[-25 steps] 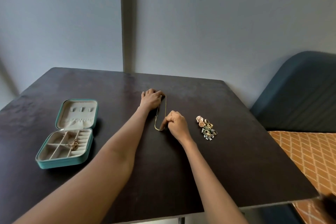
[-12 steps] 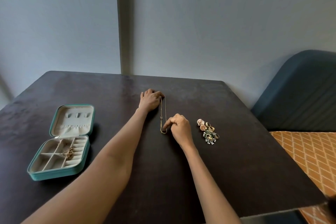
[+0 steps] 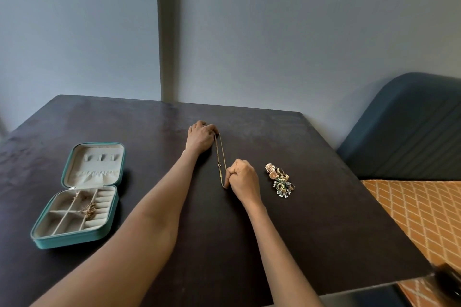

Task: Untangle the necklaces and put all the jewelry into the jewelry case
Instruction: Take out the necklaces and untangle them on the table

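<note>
Necklace (image 3: 221, 157): a thin gold chain, doubled into a long narrow loop and laid nearly straight on the dark table (image 3: 311, 207) between the two hands, with a tiny star-like charm partway along one strand. No brand, label or writing can be read on anything in view. The left hand (image 3: 200, 137) lies knuckles up at the chain's far end, its fingers curled down over that end; whether they pinch the chain or only press it to the table cannot be told. The right hand (image 3: 243, 179) is closed into a loose fist at the near end, thumb and forefinger nipping the bend of the loop against the tabletop. Just beyond the right hand's outer side sits a small heap of jewelry (image 3: 280, 179), gold rings and green-and-pearl earrings. Well off to the left of the left forearm, a teal jewelry case (image 3: 74, 238) lies open, lid back, with a gold piece (image 3: 87, 209) in its beige compartments.
</note>
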Demonstrator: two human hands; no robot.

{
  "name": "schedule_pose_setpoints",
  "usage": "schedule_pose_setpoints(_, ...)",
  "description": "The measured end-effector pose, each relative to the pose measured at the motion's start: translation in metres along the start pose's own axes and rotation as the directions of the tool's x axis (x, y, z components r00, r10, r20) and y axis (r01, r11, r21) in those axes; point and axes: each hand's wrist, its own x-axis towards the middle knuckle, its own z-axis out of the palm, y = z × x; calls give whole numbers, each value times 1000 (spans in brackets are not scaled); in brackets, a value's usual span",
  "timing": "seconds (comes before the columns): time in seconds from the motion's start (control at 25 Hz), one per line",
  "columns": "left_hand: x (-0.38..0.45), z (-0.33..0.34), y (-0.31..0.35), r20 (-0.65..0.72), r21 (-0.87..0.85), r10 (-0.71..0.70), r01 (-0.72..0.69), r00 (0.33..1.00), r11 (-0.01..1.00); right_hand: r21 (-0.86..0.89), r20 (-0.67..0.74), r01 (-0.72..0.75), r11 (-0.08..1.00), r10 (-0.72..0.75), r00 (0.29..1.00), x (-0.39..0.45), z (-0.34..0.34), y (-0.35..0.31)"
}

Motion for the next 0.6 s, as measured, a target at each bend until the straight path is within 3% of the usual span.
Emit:
schedule_pose_setpoints(0.44,-14,-7,-2,25,-60,33,-32,999,998,62,-23,-38,997,39,999,-5,-2,-3)
schedule_pose_setpoints(0.6,-15,-6,-1,55,10,54,-55,997,998,40,-11,-32,999,32,999,-8,-1,-2)
